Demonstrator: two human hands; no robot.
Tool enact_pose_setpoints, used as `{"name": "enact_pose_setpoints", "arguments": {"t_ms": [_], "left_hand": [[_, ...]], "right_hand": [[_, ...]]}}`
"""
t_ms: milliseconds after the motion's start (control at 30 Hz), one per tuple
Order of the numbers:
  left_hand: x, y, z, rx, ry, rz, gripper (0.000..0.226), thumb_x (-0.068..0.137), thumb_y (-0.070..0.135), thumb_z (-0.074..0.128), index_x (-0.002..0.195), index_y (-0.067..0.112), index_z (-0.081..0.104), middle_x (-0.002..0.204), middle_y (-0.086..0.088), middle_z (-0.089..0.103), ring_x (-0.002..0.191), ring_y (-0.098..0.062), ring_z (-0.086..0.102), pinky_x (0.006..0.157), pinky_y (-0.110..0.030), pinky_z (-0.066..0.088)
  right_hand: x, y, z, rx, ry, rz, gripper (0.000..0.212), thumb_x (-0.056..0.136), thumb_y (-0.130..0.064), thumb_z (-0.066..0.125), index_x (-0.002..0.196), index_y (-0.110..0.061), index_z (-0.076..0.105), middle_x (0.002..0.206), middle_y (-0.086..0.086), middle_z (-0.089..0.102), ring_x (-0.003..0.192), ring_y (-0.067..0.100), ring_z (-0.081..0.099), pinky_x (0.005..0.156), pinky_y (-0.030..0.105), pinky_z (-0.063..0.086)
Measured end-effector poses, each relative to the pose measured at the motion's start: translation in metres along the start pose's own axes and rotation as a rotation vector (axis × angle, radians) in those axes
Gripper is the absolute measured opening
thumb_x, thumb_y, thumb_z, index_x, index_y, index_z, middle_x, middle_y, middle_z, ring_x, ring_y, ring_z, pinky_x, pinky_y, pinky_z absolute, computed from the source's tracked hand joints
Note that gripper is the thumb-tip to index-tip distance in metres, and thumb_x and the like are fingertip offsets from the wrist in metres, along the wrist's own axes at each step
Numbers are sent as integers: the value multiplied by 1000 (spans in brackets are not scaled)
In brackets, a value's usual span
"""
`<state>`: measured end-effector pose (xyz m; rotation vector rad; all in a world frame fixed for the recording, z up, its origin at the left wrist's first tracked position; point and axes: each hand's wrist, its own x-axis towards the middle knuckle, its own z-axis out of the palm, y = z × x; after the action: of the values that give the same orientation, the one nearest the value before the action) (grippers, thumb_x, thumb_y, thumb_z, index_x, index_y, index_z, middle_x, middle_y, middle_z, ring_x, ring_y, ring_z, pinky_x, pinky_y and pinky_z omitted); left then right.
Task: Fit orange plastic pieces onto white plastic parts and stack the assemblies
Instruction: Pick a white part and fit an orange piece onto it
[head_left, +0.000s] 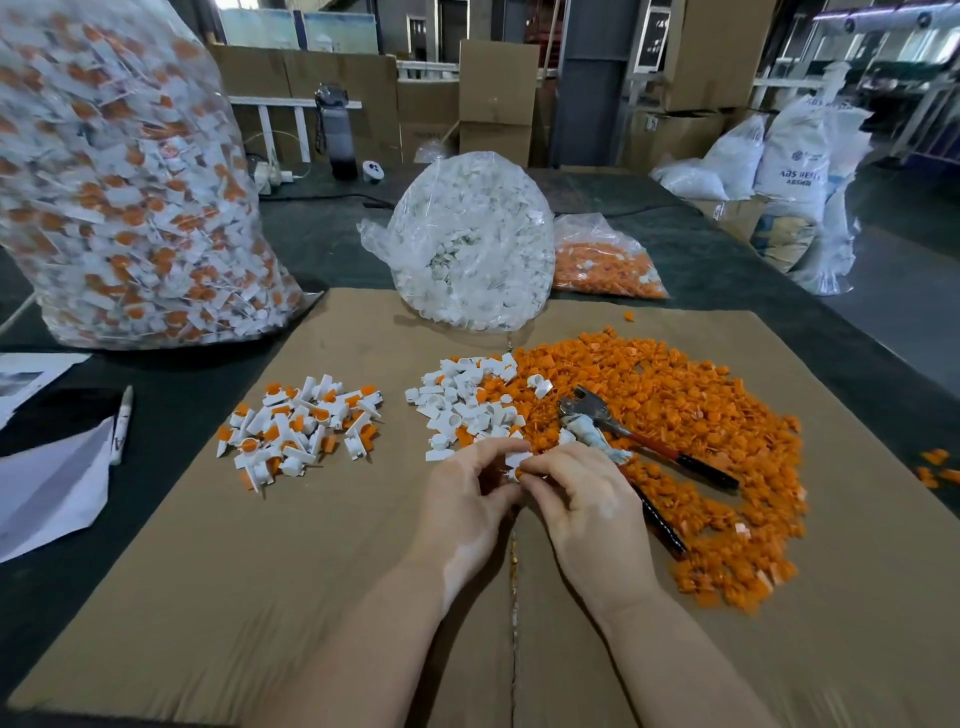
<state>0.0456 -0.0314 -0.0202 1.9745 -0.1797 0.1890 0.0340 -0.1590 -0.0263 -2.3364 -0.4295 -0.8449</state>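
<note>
While both hands meet over the middle of the cardboard sheet (322, 545), the left hand (470, 499) curls its fingers around a white plastic part (518, 459), pinching it from the left side. The right hand (582, 499) comes in from the other side, its thumb and forefinger pinching a small orange piece (511, 473) pressed against the underside of that white part. The two sets of fingertips touch at the part, so how far the orange piece is seated cannot be told.

Just beyond the fingertips lies a loose heap of white parts (460, 405), and it runs into a much wider spread of orange pieces (675, 415) that reaches beyond and to the right of the right hand. Pliers (644, 434) with dark handles lie on the orange spread, just past the right hand's knuckles. To the left of the left hand, well apart from it, sits a pile of finished assemblies (301, 426), white with orange fitted on, jumbled rather than neatly stacked.

Farther away, straight ahead of the hands, a clear bag of white parts (472, 244) stands at the far edge of the cardboard, with a flatter bag of orange pieces (605, 262) beside it on the right. Far off to the left a large clear bag of assemblies (124, 182) stands on the dark table (322, 244). A marker (122, 423) and papers (47, 483) lie left of the cardboard.
</note>
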Motion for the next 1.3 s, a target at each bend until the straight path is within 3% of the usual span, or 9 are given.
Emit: {"name": "enact_pose_setpoints", "arguments": {"t_ms": [200,333,467,600,733,933,1100,1200,1300], "left_hand": [[-1,0,2,28,-10,-5,32,78,7,71,104,25,69,84,18,60,80,2,55,69,0,37],[-1,-1,3,62,-1,14,31,79,7,71,104,25,68,88,14,62,83,0,55,71,1,37],[0,0,1,-115,16,-40,30,77,2,72,97,25,66,76,4,63,71,-9,58,67,-12,46],[1,0,0,-309,12,-59,32,77,-8,68,94,19,66,78,-13,67,66,-6,63,61,-12,49],[1,-1,1,-318,10,-46,34,78,-7,68,92,24,65,85,-25,66,77,-32,65,72,-30,56],[2,-2,1,-308,25,-41,34,78,-6,69,96,23,65,83,-21,62,71,-15,59,61,-11,47],[3,-5,2,-383,120,-96,37,78,-2,71,106,17,57,79,-18,53,76,-24,57,68,-16,48],[2,-5,2,-354,111,-82,34,78,-3,70,100,18,56,81,-23,58,74,-20,56,66,-15,48],[0,-5,3,-273,76,-45,33,78,-3,70,91,24,57,81,-12,58,73,-13,54,65,-11,45]], "right_hand": [[0,-1,3,-67,50,-24,6,78,-7,65,72,-5,64,72,3,61,71,19,59,70,19,40],[-1,-3,2,-96,39,-18,7,78,-8,64,72,-5,64,71,4,61,70,20,59,68,21,40],[0,-2,0,34,50,55,6,83,-8,63,81,-5,68,78,1,64,78,16,59,75,13,40],[1,0,-1,95,111,127,10,85,-5,58,88,-6,68,83,2,65,83,15,58,79,7,35],[0,1,0,73,94,79,10,82,5,64,87,-4,68,81,3,64,80,17,59,77,13,39],[-1,2,0,58,70,66,9,81,4,66,86,-3,68,81,3,64,79,18,61,76,17,42],[0,2,0,65,70,68,7,82,3,66,85,-3,69,80,3,64,79,18,61,75,18,42],[0,1,-1,78,76,56,6,82,1,66,86,-3,68,80,3,64,79,18,60,74,20,44],[0,-1,-1,83,64,28,9,82,1,67,89,-4,70,83,3,65,81,17,60,76,23,46]]}}
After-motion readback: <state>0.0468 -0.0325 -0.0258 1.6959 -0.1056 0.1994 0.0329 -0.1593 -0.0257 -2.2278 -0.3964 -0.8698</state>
